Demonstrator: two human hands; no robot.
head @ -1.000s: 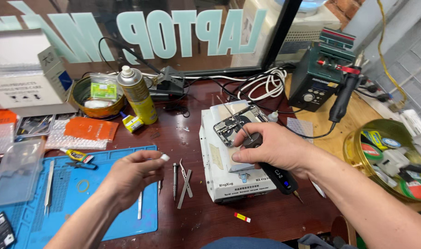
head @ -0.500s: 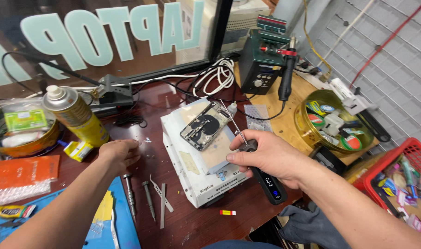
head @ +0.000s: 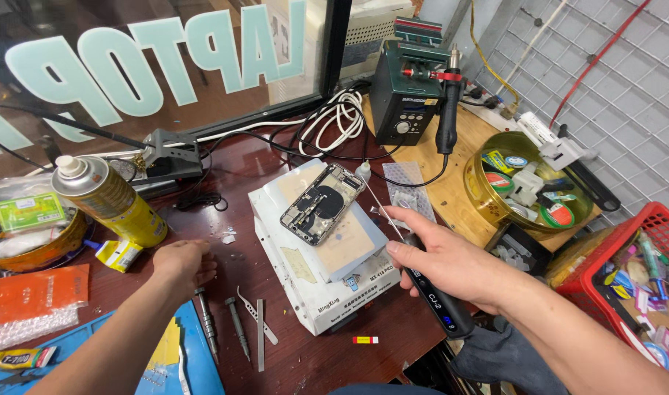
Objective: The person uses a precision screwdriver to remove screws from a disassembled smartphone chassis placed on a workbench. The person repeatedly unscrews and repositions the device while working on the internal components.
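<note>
While the left hand (head: 182, 265) rests loosely curled and empty on the dark red desk (head: 393, 344) near its left edge, beside the glossy yellow spray can (head: 107, 199), a careless sweep could topple that can or scatter the slim steel tweezers (head: 258, 325) lying just in front. Mid-desk, the opened phone (head: 320, 202) lies bare on a white boxy heating pad (head: 316, 285). Further right, the right hand (head: 451, 267) grips a black pen-shaped electric screwdriver (head: 433, 300); its thin bit could slip and gouge the exposed parts.
</note>
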